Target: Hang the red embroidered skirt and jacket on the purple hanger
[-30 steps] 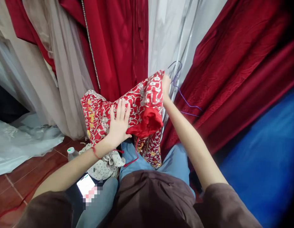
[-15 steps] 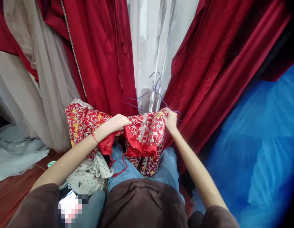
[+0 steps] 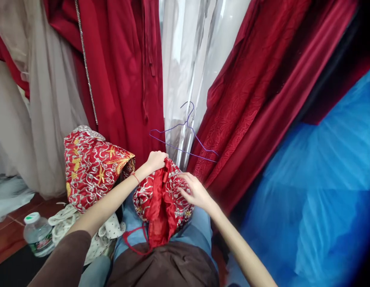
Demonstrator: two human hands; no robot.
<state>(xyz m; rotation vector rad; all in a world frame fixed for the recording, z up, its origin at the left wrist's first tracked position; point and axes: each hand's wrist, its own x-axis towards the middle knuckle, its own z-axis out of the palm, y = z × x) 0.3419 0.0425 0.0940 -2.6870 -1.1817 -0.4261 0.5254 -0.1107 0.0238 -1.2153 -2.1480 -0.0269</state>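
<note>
A red garment with silver embroidery lies bunched across my lap, its plain red lining turned outward down the middle. Closed on its top edge is my left hand, a thin red string round that wrist. My right hand rests against the garment's right side, fingers stretched and thumb apart. From the lower left of the garment a red cord loops over my lap. Just beyond both hands is a purple wire hanger, touched by neither.
Another red embroidered piece sits to the left, above dotted white cloth. A clear plastic bottle stands near it. Red fabric and white fabric hang ahead; blue tulle spreads at right.
The garment on my lap has been gathered and turned, showing more lining, and is apart from the left embroidered piece. My right hand has moved down and left and loosened its grip.
</note>
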